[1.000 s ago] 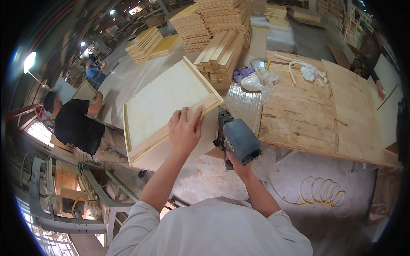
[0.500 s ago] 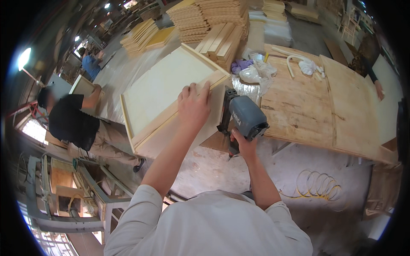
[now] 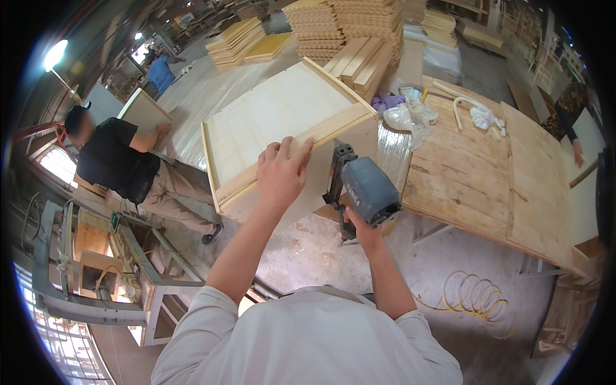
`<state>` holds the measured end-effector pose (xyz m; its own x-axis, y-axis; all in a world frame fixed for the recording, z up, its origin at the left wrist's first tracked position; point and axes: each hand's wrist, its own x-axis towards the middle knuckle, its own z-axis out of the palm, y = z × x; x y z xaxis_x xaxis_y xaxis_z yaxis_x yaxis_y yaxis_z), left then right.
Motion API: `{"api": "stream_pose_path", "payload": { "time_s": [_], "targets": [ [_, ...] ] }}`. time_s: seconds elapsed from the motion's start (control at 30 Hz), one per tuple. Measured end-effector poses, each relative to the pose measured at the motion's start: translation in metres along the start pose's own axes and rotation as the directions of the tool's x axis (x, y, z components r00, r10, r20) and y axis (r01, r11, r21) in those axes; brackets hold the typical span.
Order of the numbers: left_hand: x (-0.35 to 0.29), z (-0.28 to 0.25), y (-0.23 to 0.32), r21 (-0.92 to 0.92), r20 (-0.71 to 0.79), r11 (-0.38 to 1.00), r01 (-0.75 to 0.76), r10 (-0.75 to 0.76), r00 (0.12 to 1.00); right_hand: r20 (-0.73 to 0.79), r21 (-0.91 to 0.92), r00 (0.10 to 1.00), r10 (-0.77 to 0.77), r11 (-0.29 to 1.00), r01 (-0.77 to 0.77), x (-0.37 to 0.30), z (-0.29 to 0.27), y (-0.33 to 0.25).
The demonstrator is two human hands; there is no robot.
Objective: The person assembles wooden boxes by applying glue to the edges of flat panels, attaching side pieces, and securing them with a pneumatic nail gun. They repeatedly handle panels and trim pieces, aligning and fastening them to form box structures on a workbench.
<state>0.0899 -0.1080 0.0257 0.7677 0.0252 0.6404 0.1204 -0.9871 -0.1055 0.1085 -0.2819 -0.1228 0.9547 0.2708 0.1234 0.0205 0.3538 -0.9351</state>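
Note:
A pale wooden box or drawer-like frame (image 3: 282, 106), with raised strips round a flat panel, lies tilted ahead of me. My left hand (image 3: 282, 170) grips its near strip (image 3: 330, 128), fingers laid over the top and the thumb out of sight. My right hand (image 3: 364, 226) is wrapped round the handle of a dark grey pneumatic nail gun (image 3: 369, 189). The gun's nose is close against the near side of the box, right of my left hand. Whether the tip touches the wood cannot be made out.
Right of me is a plywood-topped table (image 3: 459, 173) with plastic bags (image 3: 410, 119) and a white tube. Wood stacks (image 3: 314, 29) stand behind. A coiled yellow hose (image 3: 475, 305) lies on the floor. One co-worker (image 3: 119, 157) handles a panel at left; another's hand (image 3: 578, 154) shows at far right.
My left hand has slid left along the near strip. The nail gun has shifted left from the box's right corner. My view has turned a little, and the co-worker at left has straightened slightly.

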Motion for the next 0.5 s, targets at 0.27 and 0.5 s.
{"api": "stream_pose_path", "payload": {
  "time_s": [0.27, 0.5],
  "targets": [
    [0.003, -0.001, 0.001, -0.003, -0.008, 1.0, -0.018, 0.018, 1.0, 0.032, -0.047, 0.998, -0.062, 0.997, 0.064, 0.005, -0.003, 0.006],
    [0.005, 0.0, 0.0, -0.055, 0.088, 0.998, 0.039, -0.034, 0.996, 0.049, -0.056, 0.959, 0.28, 0.959, -0.277, 0.008, -0.013, -0.002]
  ]
}}
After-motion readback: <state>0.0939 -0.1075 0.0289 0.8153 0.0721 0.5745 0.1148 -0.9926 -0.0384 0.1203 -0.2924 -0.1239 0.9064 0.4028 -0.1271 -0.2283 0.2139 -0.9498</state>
